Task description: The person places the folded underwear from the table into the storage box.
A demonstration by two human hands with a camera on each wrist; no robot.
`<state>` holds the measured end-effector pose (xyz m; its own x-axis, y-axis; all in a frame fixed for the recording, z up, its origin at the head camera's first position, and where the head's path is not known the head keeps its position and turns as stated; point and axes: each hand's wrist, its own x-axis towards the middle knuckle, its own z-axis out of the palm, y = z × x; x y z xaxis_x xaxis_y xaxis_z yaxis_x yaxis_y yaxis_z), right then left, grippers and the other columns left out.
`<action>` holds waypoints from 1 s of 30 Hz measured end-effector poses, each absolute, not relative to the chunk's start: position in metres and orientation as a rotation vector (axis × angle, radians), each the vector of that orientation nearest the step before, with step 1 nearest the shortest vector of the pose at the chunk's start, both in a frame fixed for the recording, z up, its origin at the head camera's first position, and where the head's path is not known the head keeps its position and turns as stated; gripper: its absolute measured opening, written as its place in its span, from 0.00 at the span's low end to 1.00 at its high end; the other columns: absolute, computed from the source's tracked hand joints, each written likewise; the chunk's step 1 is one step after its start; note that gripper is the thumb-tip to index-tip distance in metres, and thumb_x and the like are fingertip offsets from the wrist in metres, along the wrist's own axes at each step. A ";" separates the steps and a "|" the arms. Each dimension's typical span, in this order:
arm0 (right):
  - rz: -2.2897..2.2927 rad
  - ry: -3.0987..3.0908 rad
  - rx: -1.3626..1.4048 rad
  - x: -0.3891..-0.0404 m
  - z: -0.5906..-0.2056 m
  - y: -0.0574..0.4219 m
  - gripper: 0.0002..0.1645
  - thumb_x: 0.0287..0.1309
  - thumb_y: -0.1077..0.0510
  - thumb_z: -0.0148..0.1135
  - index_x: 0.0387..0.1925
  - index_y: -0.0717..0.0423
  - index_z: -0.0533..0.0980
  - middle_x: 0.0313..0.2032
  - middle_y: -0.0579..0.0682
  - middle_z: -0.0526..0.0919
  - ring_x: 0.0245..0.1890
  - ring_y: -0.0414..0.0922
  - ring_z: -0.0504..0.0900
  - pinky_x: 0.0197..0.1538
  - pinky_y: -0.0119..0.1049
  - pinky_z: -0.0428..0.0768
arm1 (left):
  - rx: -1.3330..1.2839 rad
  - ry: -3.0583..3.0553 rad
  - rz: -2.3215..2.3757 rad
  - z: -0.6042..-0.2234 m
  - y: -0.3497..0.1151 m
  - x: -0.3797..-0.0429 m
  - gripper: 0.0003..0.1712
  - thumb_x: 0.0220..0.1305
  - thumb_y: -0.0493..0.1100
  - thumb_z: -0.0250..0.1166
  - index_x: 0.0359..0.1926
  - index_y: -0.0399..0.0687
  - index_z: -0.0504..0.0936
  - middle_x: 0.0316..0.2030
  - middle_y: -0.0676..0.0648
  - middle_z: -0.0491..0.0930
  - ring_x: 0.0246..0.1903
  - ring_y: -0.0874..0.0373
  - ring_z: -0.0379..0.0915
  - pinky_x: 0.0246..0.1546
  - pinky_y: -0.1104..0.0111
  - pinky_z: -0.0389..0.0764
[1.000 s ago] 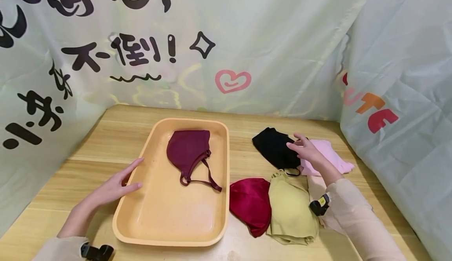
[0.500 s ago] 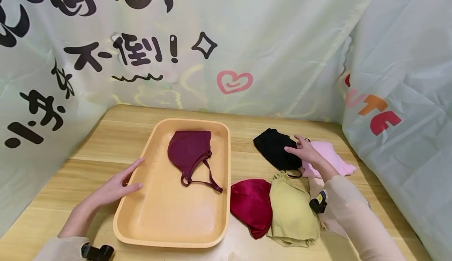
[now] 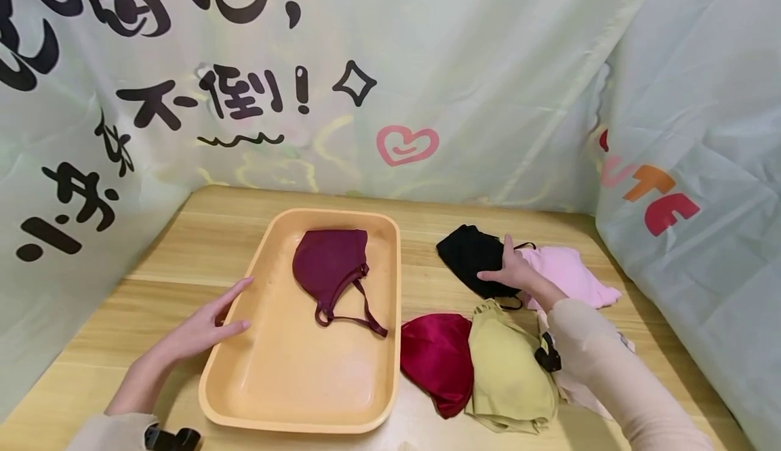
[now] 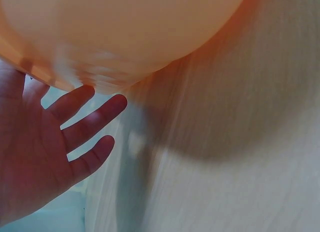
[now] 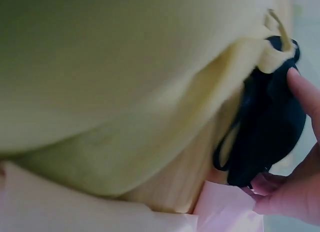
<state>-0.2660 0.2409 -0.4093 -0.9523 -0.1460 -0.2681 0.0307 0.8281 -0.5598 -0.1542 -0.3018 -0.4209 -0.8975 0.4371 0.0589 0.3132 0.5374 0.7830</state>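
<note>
An orange plastic tray (image 3: 305, 376) holds a folded maroon bra (image 3: 329, 261) with a loose strap. At the tray's left rim rests my left hand (image 3: 204, 325), thumb over the rim. In the left wrist view its other fingers (image 4: 95, 122) spread, nearly straight, below the tray's edge. Over on the right, my right hand (image 3: 515, 271) grips the right part of a folded black bra (image 3: 470, 258). The right wrist view shows the thumb (image 5: 304, 89) on one side of the black bra and the fingers bent at its other edge.
Right of the tray lie a shiny crimson bra (image 3: 438, 359) and a folded yellow-green bra (image 3: 511, 373). A pink garment (image 3: 573, 276) is behind the right wrist, and a pale pink one (image 3: 579, 390) lies partly under that forearm. Printed cloth walls (image 3: 500, 98) enclose the wooden table (image 3: 165, 261).
My right hand has come down and moved slightly left onto the black bra, its thumb reaching further over it. The left hand stays at the tray rim; the whole view shifts slightly.
</note>
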 end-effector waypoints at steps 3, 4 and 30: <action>-0.718 2.749 -0.049 -0.266 -0.413 0.237 0.68 0.51 0.46 0.64 0.65 0.70 0.23 0.61 0.83 0.40 0.59 0.75 0.47 0.58 0.63 0.55 | 0.638 2.605 1.320 -0.423 -0.302 -0.153 0.41 0.61 0.39 0.59 0.70 0.38 0.47 0.65 0.26 0.47 0.56 0.33 0.57 0.45 0.79 0.68; -0.707 2.754 -0.043 -0.266 -0.414 0.236 0.67 0.51 0.47 0.64 0.65 0.70 0.24 0.60 0.83 0.40 0.59 0.75 0.46 0.58 0.64 0.55 | 0.636 2.600 1.327 -0.423 -0.302 -0.153 0.41 0.61 0.39 0.59 0.70 0.38 0.47 0.65 0.26 0.47 0.56 0.33 0.57 0.45 0.79 0.68; -1.195 2.799 -0.339 -0.259 -0.395 0.246 0.43 0.56 0.63 0.58 0.68 0.60 0.48 0.66 0.68 0.51 0.64 0.66 0.50 0.60 0.62 0.52 | 0.621 2.618 1.298 -0.420 -0.302 -0.154 0.41 0.61 0.40 0.59 0.70 0.39 0.47 0.65 0.26 0.47 0.56 0.33 0.56 0.44 0.78 0.69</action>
